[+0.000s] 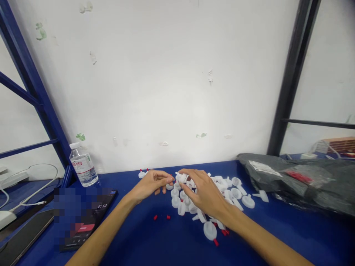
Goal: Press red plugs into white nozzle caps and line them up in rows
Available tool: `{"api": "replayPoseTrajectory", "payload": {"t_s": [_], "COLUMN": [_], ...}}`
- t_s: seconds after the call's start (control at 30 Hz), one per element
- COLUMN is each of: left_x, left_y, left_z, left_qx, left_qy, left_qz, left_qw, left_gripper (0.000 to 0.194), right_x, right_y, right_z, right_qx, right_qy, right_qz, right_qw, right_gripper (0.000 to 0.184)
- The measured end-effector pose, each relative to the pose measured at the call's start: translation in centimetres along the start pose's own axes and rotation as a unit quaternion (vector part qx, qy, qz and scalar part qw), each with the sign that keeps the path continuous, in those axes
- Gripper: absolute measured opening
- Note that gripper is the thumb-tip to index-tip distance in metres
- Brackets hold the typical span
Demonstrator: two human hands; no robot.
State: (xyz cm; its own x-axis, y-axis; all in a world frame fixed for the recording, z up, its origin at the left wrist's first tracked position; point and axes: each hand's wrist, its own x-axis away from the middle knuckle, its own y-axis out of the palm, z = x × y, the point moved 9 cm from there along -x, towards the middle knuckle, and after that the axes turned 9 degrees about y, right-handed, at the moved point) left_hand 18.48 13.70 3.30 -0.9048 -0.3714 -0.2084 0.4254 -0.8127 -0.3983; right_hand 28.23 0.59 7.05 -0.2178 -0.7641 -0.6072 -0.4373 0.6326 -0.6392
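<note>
My left hand (155, 183) is closed in a pinch at the left edge of a heap of white plastic spout caps (176, 202). A speck of red shows at its fingertips, apparently a small red tip cap (173, 179). Facing it, my right hand (203, 190) grips a white spout cap (181, 178) between thumb and fingers, above the heap. The fingers partly cover that piece. Two loose red tip caps (168, 217) lie in front of the heap. Nearer me, a white spout cap (210, 231) has a red tip cap (216, 242) at its spout.
Two white spout caps with red tips (141, 174) stand near the wall. To the left are a water bottle (84, 166), a phone (97, 218) and another dark phone (26, 236). A dark plastic bag (266, 181) lies at the right of the blue table (144, 240).
</note>
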Motion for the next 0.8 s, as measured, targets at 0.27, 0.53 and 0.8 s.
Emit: {"api": "replayPoseTrajectory", "payload": {"t_s": [0.27,0.53,0.8], "left_x": [-0.3,-0.3,-0.3], "left_y": [-0.3,0.4,1.1], "left_z": [0.2,-0.3,-0.6], "left_qx": [0.051,0.065,0.174], "left_qy": [0.029,0.029,0.021], "left_qz": [0.087,0.087,0.099], "left_qw": [0.994,0.994,0.980], "left_gripper": [0.039,0.039,0.038], "right_x": [0.2,0.6,0.5], "right_y": [1.1,1.8,1.7], "right_z": [0.1,0.1,0.4], "right_qx": [0.043,0.049,0.046], "right_qy": [-0.028,-0.060,-0.036], "right_qz": [-0.031,-0.048,-0.060], "right_qw": [0.998,0.996,0.996], "right_gripper": [0.042,0.042,0.042]}}
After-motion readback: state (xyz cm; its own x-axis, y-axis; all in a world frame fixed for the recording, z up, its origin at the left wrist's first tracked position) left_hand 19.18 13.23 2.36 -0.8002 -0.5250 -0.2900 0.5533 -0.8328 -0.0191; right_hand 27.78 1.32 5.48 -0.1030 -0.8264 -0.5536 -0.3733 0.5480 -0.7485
